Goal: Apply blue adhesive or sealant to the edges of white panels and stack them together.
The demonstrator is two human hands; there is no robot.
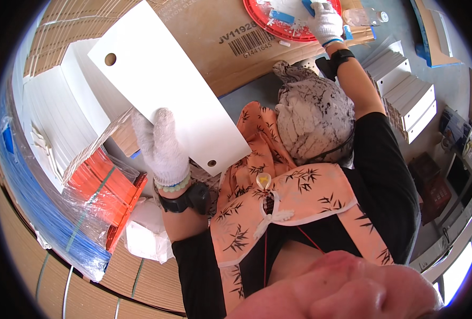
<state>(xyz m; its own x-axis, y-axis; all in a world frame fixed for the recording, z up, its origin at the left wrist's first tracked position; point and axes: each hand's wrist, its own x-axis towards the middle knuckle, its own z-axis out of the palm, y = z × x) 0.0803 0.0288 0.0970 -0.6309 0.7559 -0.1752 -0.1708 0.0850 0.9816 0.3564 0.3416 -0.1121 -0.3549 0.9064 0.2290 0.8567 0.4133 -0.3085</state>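
My left hand (164,146), in a white knit glove, grips the left edge of a long white board (169,90), with fingers lying on its face. The board is tilted and has one round hole near each end. Far off at the top, my gloved right hand (326,24) is closed on a small blue block (308,6), over a round red-rimmed tray (252,18). Another blue block (282,16) lies in the tray among white flakes and scraps. Part of the right hand's grip is hidden by the glove.
A large cardboard carton (204,53) lies under the tray. Stacked white boards (50,111) stand at left, beside orange plastic-wrapped material (100,183). More white boards (406,95) are piled at right. A clear bottle (361,17) lies beside the tray.
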